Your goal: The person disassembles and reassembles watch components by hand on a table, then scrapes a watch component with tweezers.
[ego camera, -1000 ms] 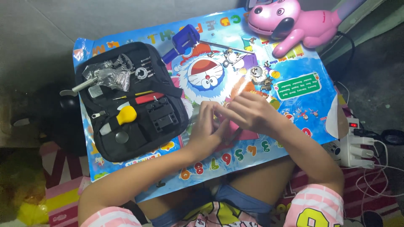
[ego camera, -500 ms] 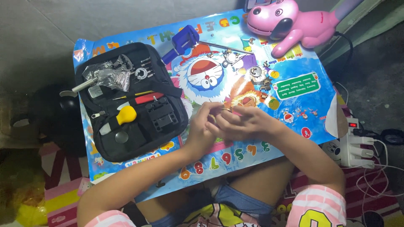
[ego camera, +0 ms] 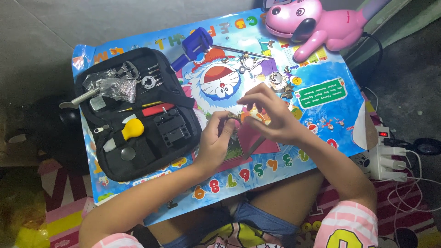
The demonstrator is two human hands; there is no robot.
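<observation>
Both hands meet over the middle of the small table (ego camera: 321,133), just above a pink patch of its cartoon mat. Left hand (ego camera: 215,142) is curled, fingers closed around a small part at its tips, thumb side up; what that part is cannot be told, since the fingers hide most of it. Right hand (ego camera: 268,115) arches over from the other side, fingertips pinched together on what looks like thin tweezers (ego camera: 254,146). Judging by the pose, the left steadies the piece close to the body while the right works on it from above, which would explain why both wrists hover just above the mat rather than resting flat.

Tweezers run on a slant: the long axis goes from upper right, under the right palm, down to lower left, with the free end pointing toward the person's lap. The working end is hidden between the hands.

A black tool case (ego camera: 138,115) lies open to the left, well within reach, with a yellow-handled tool (ego camera: 128,131) and a red one (ego camera: 158,109) in its loops. A blue holder (ego camera: 195,43) sits beyond it (near the far edge), and small metal watch parts (ego camera: 275,79) are scattered just past the hands. A pink toy dog (ego camera: 317,23) lies at the far right corner.
</observation>
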